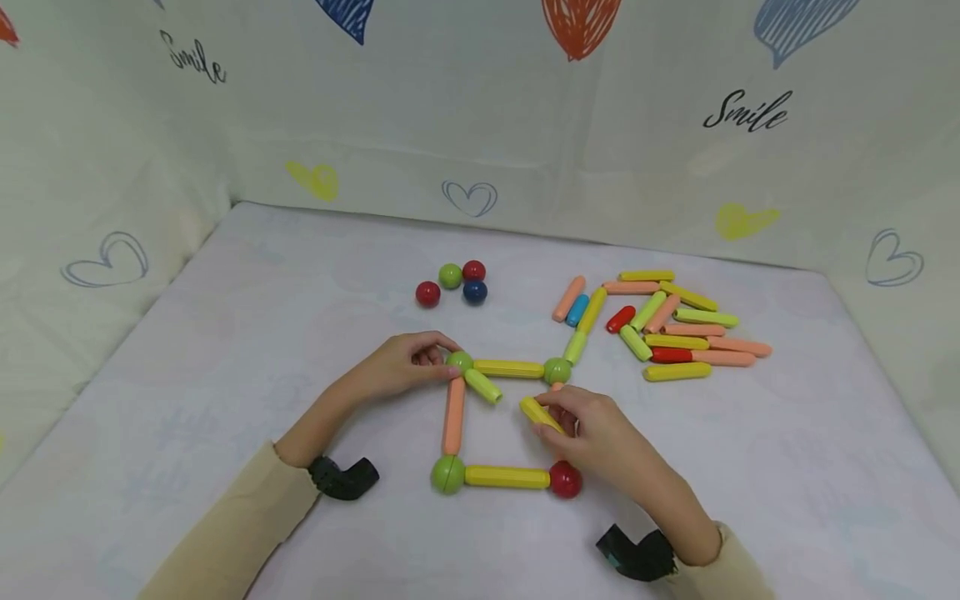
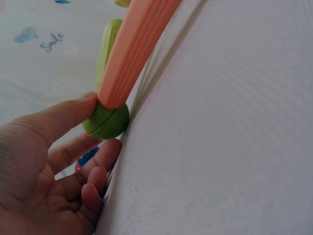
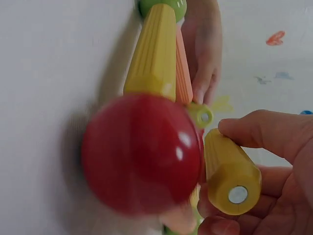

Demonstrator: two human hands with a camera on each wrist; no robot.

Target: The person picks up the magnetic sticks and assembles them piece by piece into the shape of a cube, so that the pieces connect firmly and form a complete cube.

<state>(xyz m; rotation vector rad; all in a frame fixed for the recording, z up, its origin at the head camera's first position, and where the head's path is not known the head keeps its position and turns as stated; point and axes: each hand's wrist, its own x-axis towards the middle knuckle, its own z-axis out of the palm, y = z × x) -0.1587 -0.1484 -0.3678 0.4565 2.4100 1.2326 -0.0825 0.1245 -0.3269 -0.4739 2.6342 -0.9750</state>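
Observation:
My left hand pinches a green ball at the far left corner of a four-sided frame of magnetic sticks and balls. From that ball, a short lime stick points into the frame and an orange stick runs toward me. Between the thumb and fingers of my right hand is a yellow stick, a round metal disc showing in its end. That hand hovers over the frame's right side, above the red ball, and partly hides the orange stick there. Yellow sticks form the near side and far side.
Loose balls, among them a dark blue one, lie beyond the frame. Several loose sticks are spread at the back right. A lime stick and a yellow stick extend outward from the far right green ball. A printed cloth hangs behind.

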